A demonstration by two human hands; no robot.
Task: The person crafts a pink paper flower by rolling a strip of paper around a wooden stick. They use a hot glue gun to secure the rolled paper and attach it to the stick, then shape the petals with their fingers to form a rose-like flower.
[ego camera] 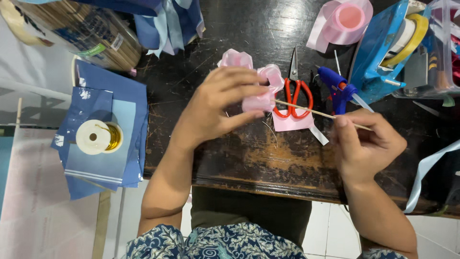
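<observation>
— What is the furniture like?

— A dark wooden desk (249, 163), its finish scuffed and worn down to pale brown along the near edge. Light glints off the top toward the far side.

— And under it?

— A white tiled floor (330, 230) with thin grey joints, showing below the near edge of the desk.

— Anything off to the side?

— A lower pale surface (33, 201) beside the desk, greyish-white and pinkish, with a thin wooden strip (101, 225) running along it. No walls or windows show.
</observation>
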